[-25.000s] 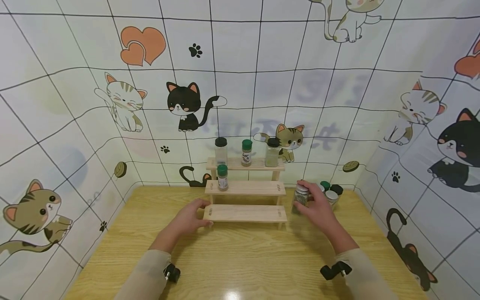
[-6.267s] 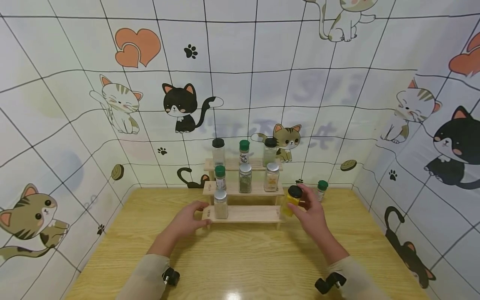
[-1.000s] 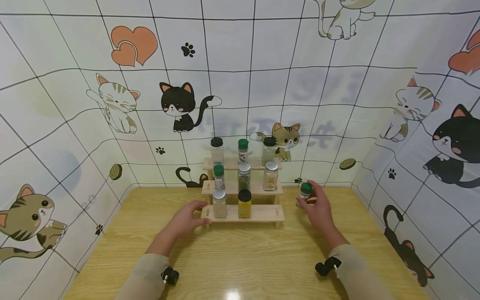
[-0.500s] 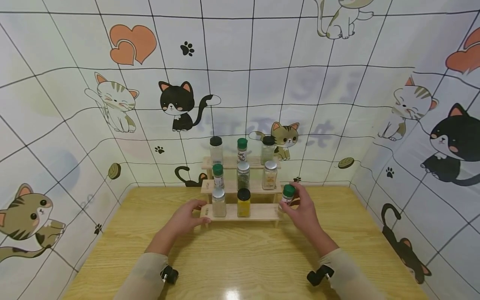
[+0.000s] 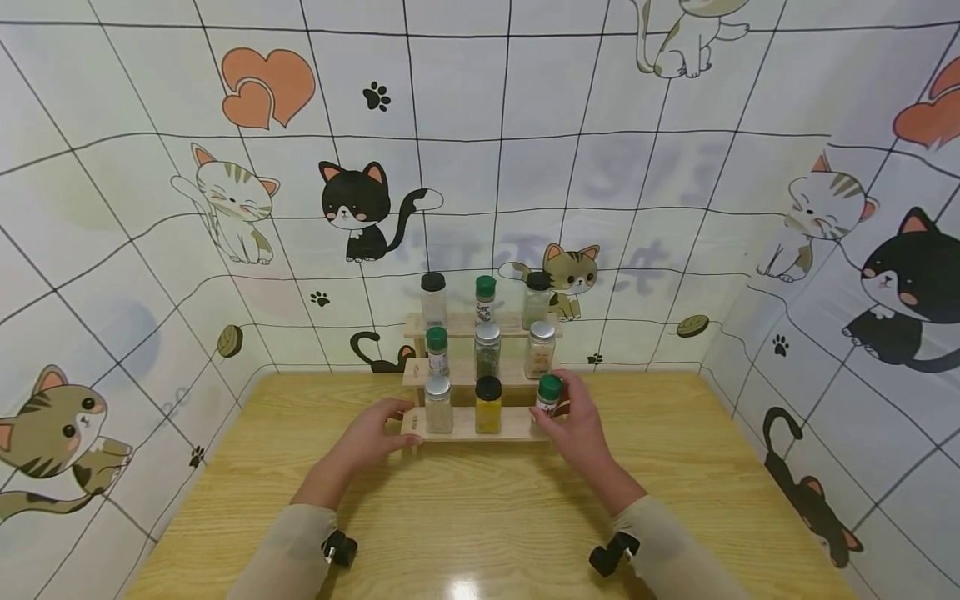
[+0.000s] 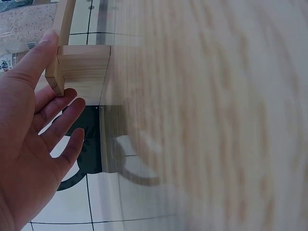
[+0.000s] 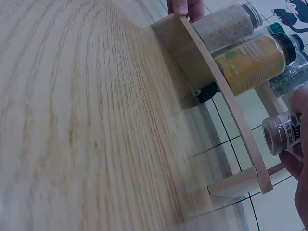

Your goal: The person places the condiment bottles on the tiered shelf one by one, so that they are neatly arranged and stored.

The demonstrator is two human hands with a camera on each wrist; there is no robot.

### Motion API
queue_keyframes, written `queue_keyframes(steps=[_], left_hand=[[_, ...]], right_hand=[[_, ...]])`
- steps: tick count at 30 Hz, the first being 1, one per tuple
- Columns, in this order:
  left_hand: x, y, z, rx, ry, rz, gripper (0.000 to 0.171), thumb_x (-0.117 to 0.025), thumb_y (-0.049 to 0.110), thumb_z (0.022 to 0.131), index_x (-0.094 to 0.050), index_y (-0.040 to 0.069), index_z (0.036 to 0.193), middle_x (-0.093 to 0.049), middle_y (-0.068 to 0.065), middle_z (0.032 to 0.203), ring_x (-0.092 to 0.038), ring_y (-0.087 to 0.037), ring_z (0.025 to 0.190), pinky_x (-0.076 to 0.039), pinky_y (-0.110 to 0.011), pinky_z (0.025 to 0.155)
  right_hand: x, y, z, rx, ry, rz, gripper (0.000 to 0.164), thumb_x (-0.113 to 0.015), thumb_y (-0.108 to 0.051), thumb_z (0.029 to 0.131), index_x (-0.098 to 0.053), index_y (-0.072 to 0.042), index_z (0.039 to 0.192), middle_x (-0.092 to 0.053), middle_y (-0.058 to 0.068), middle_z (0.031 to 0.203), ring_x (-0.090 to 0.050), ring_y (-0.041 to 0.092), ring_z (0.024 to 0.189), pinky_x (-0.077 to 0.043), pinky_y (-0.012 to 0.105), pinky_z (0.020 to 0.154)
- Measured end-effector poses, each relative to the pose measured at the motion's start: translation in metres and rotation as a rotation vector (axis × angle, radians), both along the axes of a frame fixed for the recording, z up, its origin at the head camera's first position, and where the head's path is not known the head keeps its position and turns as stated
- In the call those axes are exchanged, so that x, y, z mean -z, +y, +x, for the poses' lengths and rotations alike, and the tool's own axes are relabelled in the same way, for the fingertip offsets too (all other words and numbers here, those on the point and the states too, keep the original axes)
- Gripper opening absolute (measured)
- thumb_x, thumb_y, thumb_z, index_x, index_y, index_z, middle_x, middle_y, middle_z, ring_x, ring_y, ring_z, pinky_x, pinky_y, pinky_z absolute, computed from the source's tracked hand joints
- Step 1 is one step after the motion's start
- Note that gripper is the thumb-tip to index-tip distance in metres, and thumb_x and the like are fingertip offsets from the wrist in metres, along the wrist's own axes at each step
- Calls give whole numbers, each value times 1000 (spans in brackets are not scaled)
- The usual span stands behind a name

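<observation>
My right hand (image 5: 581, 425) pinches a small green-capped spice jar (image 5: 549, 390) at the right end of the lowest shelf. In the right wrist view the jar's base (image 7: 272, 136) is tilted and shows a gap from the shelf board. My left hand (image 5: 375, 437) grips the left end of the wooden three-tier rack (image 5: 463, 423), thumb on top of the lowest board and a finger under it in the left wrist view. Along that board stand a silver-capped jar (image 5: 438, 408) of pale contents and a black-capped yellow jar (image 5: 488, 408).
On the middle shelf are a green-capped jar (image 5: 437, 350) and two silver-capped jars, one dark (image 5: 487, 354), one pale (image 5: 540, 354). The top shelf holds two black-capped jars and a green-capped one (image 5: 485, 302). A cat-print sheet (image 5: 465, 183) rises behind the wooden table (image 5: 450, 517).
My right hand has carried the green-capped jar leftward from beside the rack to the lowest shelf's right end. Over the longer span, several jars came onto the rack. My left hand stayed put.
</observation>
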State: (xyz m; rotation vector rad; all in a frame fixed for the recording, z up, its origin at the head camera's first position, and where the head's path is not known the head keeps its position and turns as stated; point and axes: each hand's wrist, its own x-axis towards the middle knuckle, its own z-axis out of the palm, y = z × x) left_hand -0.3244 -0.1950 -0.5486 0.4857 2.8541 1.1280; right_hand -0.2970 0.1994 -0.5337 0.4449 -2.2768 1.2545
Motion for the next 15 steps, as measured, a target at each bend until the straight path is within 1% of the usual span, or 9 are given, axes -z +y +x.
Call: queue_keyframes(steps=[6,11,15], left_hand=[[-1,1,2,-8,-5,0,66,-93,36,93,-67,11,149,-70,-10,144,-65,-36,133,-49,-63,115],[-1,0,2,7,13,-2,66,-92,36,94,-67,9,148,-70,-11,143,-66,-36,132,-50,-63,114],[-1,-1,2,3,15,7,66,-92,37,93,-67,9,147,-70,-12,142,-66,-37,131,-50,-64,113]], right_hand=[[0,-9,0,31,7,27,73,-94,-2,88,-52,-5,148,-62,11,119,-65,23,95,-64,33,75],[6,-13,-1,71,-34,51,70,-93,-8,91,-50,-11,147,-59,8,121,-62,20,94,-62,31,73],[11,-15,-2,88,-25,69,70,-93,-10,92,-50,-12,147,-58,8,120,-61,20,92,-61,32,72]])
